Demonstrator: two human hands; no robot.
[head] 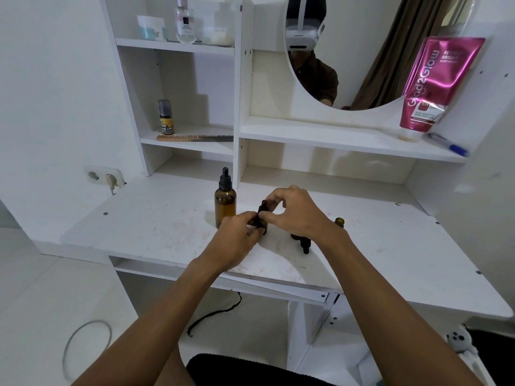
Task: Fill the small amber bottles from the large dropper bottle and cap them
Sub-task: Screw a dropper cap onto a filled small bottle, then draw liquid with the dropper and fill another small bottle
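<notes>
The large amber dropper bottle (225, 203) stands upright on the white desk (156, 224), its black dropper cap on. Just right of it, my left hand (237, 238) grips the body of a small amber bottle (262, 222). My right hand (295, 211) pinches that bottle's black dropper cap (264, 205) at the top. Behind my right wrist stands a second small amber bottle (339, 222), uncapped. A loose black dropper cap (304, 243) lies on the desk under my right hand, partly hidden.
Shelves at the back hold a comb (195, 138), a small spray bottle (166, 117), jars, a pink tube (437, 82) and a blue pen (448, 144). An oval mirror (362, 51) hangs behind. A wall socket (104, 176) sits at left. Cables lie on the floor.
</notes>
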